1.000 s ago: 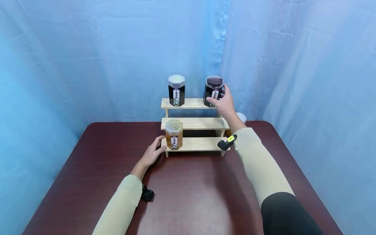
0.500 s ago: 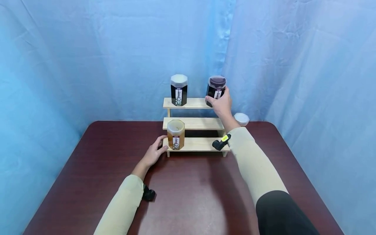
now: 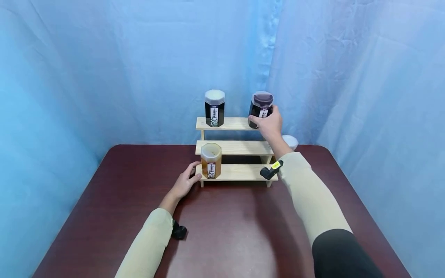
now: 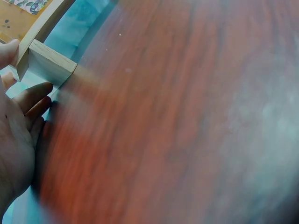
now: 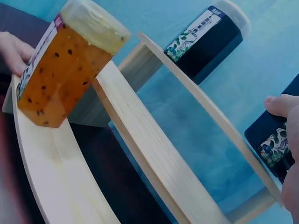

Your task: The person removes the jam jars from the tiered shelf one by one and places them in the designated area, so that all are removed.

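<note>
My right hand (image 3: pixel 271 124) grips a dark, eight-sided jar (image 3: pixel 261 103) at the right end of the top shelf of a three-step wooden stand (image 3: pixel 233 147). Its thumb lies across the jar's front in the right wrist view. A second dark jar (image 3: pixel 214 110) with a white lid stands upright at the top shelf's left end. On the bottom shelf's left end stands an amber jar (image 3: pixel 211 164) with dark specks inside. My left hand (image 3: pixel 184 183) holds that shelf end, thumb on the board, index finger below it; the other fingers (image 4: pixel 35 100) extend loosely beside the support.
A white-lidded container (image 3: pixel 290 141) stands behind the stand's right side, partly hidden by my right forearm. The dark red table (image 3: pixel 222 231) reaches back to light blue curtains (image 3: pixel 156 77). The middle shelf (image 5: pixel 154 140) lies between both jar levels.
The head view has shifted a little, so the scene sits slightly further right. The right hand's jar has edged slightly right along the top shelf. Both hands keep their holds.
</note>
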`<state>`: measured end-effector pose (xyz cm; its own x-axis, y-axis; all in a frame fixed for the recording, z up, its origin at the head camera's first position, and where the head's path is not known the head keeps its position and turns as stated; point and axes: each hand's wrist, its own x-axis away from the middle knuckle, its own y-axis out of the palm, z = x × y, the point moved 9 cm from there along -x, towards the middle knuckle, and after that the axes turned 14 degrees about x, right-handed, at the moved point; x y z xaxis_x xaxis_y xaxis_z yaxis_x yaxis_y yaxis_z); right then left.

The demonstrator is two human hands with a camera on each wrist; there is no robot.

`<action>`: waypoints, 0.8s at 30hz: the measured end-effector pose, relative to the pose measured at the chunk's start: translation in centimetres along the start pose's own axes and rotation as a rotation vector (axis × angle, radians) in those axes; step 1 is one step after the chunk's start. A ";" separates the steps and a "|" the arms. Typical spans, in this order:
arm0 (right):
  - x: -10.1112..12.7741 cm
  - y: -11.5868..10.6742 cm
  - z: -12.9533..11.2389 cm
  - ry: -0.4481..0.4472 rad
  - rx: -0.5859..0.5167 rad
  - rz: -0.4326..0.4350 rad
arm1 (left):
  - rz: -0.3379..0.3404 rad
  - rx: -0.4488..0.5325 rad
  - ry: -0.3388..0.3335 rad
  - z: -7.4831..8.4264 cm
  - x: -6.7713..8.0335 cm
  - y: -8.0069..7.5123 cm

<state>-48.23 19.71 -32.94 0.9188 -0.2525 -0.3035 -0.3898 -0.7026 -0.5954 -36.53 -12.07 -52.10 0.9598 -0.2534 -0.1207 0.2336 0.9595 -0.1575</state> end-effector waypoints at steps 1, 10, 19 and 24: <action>0.1 -0.4 0.0 -0.003 0.003 -0.001 | 0.000 0.002 0.000 0.0 0.1 0.0; 1.7 -5.6 1.4 -0.017 0.046 -0.014 | 0.002 -0.002 0.015 0.9 -0.4 -0.1; 4.0 -9.2 6.0 -0.021 0.179 -0.055 | -0.009 0.007 -0.008 0.5 -0.6 0.2; 5.1 -9.9 8.5 -0.056 0.206 -0.099 | -0.003 0.006 -0.004 0.3 -0.6 -0.2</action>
<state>-40.25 31.06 -34.97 0.9504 -0.1481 -0.2734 -0.3079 -0.5703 -0.7616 -37.07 -12.06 -51.72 0.9596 -0.2562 -0.1163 0.2377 0.9594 -0.1521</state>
